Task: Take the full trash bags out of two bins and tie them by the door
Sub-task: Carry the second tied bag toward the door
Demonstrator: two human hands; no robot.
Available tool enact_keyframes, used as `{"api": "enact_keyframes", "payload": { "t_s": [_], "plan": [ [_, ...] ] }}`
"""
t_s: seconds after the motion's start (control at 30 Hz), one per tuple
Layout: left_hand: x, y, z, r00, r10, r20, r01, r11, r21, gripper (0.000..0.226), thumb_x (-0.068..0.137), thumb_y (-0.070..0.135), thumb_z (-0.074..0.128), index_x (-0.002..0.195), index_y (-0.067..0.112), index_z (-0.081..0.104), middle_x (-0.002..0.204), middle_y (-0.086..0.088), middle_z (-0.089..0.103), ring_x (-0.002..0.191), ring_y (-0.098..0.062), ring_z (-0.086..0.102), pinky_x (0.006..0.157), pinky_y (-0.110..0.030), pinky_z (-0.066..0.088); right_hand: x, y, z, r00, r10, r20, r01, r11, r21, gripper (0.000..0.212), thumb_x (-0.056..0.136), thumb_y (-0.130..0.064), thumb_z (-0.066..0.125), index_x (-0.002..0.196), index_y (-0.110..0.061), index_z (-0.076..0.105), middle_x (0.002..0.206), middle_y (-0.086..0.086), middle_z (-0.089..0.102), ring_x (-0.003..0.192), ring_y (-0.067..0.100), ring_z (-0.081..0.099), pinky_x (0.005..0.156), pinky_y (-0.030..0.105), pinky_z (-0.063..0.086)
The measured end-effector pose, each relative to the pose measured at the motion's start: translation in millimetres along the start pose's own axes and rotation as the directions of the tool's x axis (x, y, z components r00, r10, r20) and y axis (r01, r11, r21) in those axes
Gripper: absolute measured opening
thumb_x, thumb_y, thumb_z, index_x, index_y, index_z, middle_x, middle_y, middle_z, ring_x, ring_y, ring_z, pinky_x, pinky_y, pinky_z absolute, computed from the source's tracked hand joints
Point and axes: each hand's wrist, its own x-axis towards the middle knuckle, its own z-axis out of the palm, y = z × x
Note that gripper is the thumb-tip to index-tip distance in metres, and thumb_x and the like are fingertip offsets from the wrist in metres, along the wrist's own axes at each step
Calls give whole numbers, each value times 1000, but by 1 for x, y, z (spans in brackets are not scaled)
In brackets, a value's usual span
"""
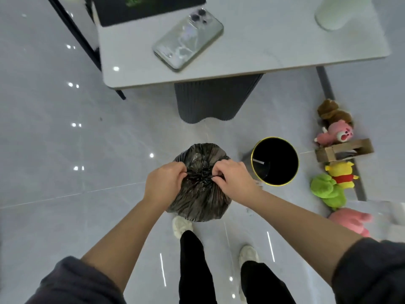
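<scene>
one black bag [198, 200] stood on the floor [65, 139], just ahead of two white shoes [182, 226] and just left of one black bin [282, 154] with a gold rim. its neck was gathered into a tight bunch on top. the left grip [163, 182] pinched the bunch from the left with curled fingers, and the right grip [233, 178] pinched it from the right, so both were grasping the bag's neck with the knuckles close together. the bin stood open, with a pale strip showing inside it. beyond the bag a white desk [274, 51] on a dark ribbed base carried one phone [188, 39] lying back up, one black pad [149, 9] and one white cup [337, 12]; any marking on the phone's back was too blurred to read. to the right of the bin five plush toys lay along the floor: one brown [333, 111], one pink [335, 132], one yellow [341, 175], one green [326, 189] and a second pink [350, 220]. one small cardboard box [328, 152] sat among them, with no legible print.
</scene>
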Motion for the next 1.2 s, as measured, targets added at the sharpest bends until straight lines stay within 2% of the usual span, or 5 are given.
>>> {"api": "enact_keyframes", "payload": {
  "t_s": [0.23,0.37,0.53,0.77,1.2],
  "plan": [
    [-8,-68,-73,997,-81,5,81,997,5,7,89,21,59,83,20,63,77,6,65,66,-18,59,55,-26,38,41,-95,13,999,38,26,-40,997,70,13,89,-22,61,100,-15,65,93,1,60,96,22,55,88,34,40],
    [1,-107,-109,992,-124,-25,125,992,24,8,90,22,58,83,22,63,77,8,64,67,-18,59,56,-25,37,77,-137,17,999,22,27,-25,993,117,13,88,-22,62,96,-14,69,96,3,62,98,24,57,91,39,42],
    [23,-152,-152,986,-161,-43,162,986,23,8,90,20,58,84,20,63,86,5,63,72,-19,57,58,-31,45,132,-186,13,999,34,-8,-33,983,178,9,86,-24,65,89,-16,68,98,2,61,98,23,55,89,40,43],
    [72,-232,-218,955,-292,-58,290,956,-48,8,89,20,58,85,20,65,93,7,60,76,-14,54,59,-27,39,222,-267,9,999,41,6,-42,977,207,8,87,-30,64,89,-22,66,99,-4,63,100,21,52,89,40,40],
    [208,-387,-384,938,-311,-154,299,950,-94,10,91,22,55,87,21,65,90,9,59,74,-10,50,60,-26,38,435,-430,-50,1000,-5,7,3,973,232,15,85,-24,66,76,-24,54,84,-8,55,85,16,52,78,31,43]
  ]
}}
